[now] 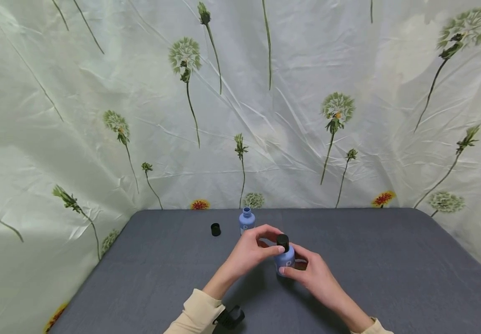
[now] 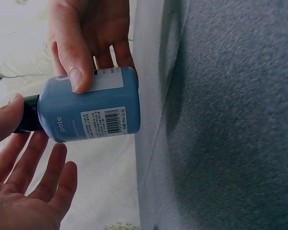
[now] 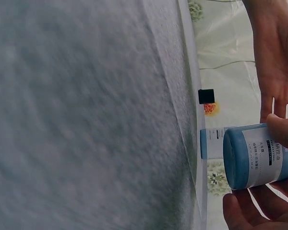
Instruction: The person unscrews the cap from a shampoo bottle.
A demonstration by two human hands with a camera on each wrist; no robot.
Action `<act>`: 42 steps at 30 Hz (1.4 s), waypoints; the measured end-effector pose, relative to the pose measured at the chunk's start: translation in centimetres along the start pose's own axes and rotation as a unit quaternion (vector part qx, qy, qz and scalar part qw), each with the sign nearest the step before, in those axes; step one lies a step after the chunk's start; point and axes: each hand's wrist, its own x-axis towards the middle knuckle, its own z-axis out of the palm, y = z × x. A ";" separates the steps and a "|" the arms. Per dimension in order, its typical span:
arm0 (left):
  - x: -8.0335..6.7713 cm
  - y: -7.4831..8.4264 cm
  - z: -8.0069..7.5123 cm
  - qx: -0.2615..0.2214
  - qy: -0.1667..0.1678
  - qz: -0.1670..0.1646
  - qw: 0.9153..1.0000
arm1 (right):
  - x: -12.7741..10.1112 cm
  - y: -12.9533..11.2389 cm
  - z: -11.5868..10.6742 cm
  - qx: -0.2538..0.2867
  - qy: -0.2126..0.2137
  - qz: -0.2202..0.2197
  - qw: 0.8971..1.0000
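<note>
A blue bottle [image 1: 284, 262] with a white label is between my hands. My left hand [image 1: 252, 253] pinches the black cap [image 1: 282, 240] on its neck between thumb and fingers. Around the bottle's body, my right hand [image 1: 316, 278] grips with the thumb in front. In the left wrist view the bottle [image 2: 93, 110] shows a barcode panel. Whether its base touches the table is hard to tell. Behind the left hand stands a second blue bottle [image 1: 246, 220], its mouth uncapped and its lower part hidden. Left of that sits a loose black cap [image 1: 215, 229].
A dark grey cloth covers the table [image 1: 161, 269]. Behind and beside it hangs a pale curtain [image 1: 240, 116] printed with dandelions. A black strap-like device [image 1: 230, 318] is on the left wrist, by the cream sleeve [image 1: 198, 311].
</note>
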 end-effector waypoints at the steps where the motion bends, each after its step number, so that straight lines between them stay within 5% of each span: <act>1: -0.1 0.2 0.0 0.001 0.000 -0.001 1.000 | -0.1 0.0 0.0 0.000 0.000 0.002 1.000; 8: -1.2 2.2 0.2 -0.002 -0.001 0.000 1.000 | -0.8 -0.2 0.1 0.013 -0.005 0.015 1.000; 17: -1.1 0.0 0.8 -0.005 -0.002 -0.001 1.000 | -1.3 -0.3 -0.1 0.006 -0.010 0.034 0.999; 26: -1.1 0.2 1.0 0.060 -0.033 0.043 0.997 | -1.1 -0.1 -0.5 -0.014 -0.021 0.042 0.999; 32: -1.2 0.3 1.1 0.012 -0.062 0.060 0.996 | -1.1 0.3 -1.0 0.014 -0.054 0.005 0.998; 37: -1.3 0.5 1.3 0.017 -0.043 0.082 0.996 | -0.9 0.4 -1.4 0.040 -0.079 -0.019 0.996; 42: -1.7 0.5 1.7 0.025 -0.009 0.069 0.997 | -0.9 0.4 -1.4 0.043 -0.082 -0.018 0.996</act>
